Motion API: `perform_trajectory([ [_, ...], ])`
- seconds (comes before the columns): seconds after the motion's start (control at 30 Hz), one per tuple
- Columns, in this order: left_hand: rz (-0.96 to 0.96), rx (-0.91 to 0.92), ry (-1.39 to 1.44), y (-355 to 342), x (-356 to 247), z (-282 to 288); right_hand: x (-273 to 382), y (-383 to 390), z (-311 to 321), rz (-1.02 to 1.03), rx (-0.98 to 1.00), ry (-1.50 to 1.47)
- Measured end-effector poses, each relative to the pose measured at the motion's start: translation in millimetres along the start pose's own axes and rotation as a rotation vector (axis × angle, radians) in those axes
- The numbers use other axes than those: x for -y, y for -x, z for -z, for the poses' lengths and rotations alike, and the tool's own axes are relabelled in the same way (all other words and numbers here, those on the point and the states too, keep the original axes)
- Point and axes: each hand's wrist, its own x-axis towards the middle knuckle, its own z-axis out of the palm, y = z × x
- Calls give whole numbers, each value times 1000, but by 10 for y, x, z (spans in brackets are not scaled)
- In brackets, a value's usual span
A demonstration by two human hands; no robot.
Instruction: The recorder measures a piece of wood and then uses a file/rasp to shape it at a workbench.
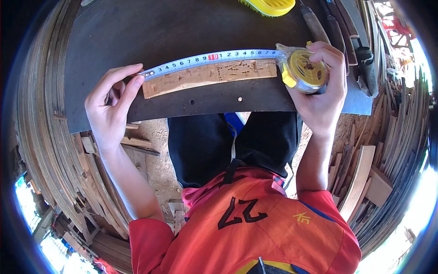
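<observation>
A tape measure (306, 69) with a yellow and clear case sits in my right hand (329, 86), its fingers wrapped round it. From the case, the white blade (223, 56) stretches left to my left hand (111, 93), where thumb and forefinger pinch the metal end hook. Just below the blade lies a light brown strip of wood (210, 75) on the dark tabletop, its face pitted with small holes toward the right. The blade runs along the strip's far edge; its left end meets the hook and its right end stops near the case.
The dark tabletop (137, 36) has two small holes near its front edge. A yellow brush (272, 6) lies at the far edge, and several handled tools (335, 27) lie at the far right. Stacked wood strips stand left (39, 91) and right (401, 132).
</observation>
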Motion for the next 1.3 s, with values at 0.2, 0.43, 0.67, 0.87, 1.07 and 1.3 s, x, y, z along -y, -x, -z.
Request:
perform_trajectory([
  [0.2, -2, 1, -6, -8, -44, -26, -8, 6, 14, -9, 2, 8],
  [0.43, 35, 50, -13, 7, -74, 16, 20, -8, 14, -11, 4, 18],
  [0.67, -17, 5, 1, -6, -9, -17, 16, -2, 11, -18, -3, 22],
  [0.87, -10, 10, -6, -10, -18, -3, 27, -4, 17, -39, 6, 5],
  [1.07, -5, 1, -13, -8, -9, -14, 30, -3, 24, -41, 5, 14],
  [1.3, -8, 4, -15, -4, -2, -11, 24, -7, 18, -36, -4, 6],
])
